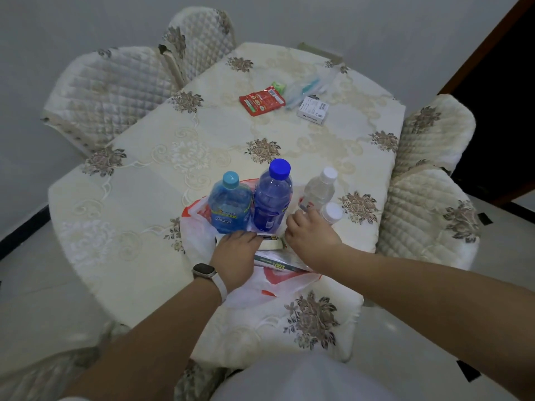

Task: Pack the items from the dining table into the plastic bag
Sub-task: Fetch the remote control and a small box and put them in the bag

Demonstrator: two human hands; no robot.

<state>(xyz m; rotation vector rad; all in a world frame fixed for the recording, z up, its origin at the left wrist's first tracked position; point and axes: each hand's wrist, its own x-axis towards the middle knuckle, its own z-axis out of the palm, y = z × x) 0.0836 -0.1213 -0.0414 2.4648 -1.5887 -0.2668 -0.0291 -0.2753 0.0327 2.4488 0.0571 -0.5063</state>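
The plastic bag point(262, 285), white with red-orange print, lies flat at 6 o'clock on the surface point(150, 175), just inside its near edge. On the bag's far part stand a light-blue-capped bottle point(230, 202), its label carrying white and green writing too blurred to read, and, touching it at 3 o'clock, a dark-blue-capped bottle point(272, 198). A flat pack point(278, 264) on the bag shows the figure "100", seen upside down; the rest is illegible and partly covered by the right forearm.

The left grip point(236, 250) rests open on the bag, its straight fingers lying on a cream tape roll point(272, 242) that is half hidden beneath them. A smartwatch point(204, 270) sits on that wrist. The right grip point(312, 235) has its fingers curled at the foot of a clear white-capped bottle point(320, 189) and beside a smaller white-capped bottle point(332, 212); whether it holds anything cannot be told.

Towards 12 o'clock, well apart from the bag, lie a red sachet point(262, 100), a green packet point(278, 86), a clear pouch point(304, 88) and a white box point(312, 110) whose small print is unreadable.
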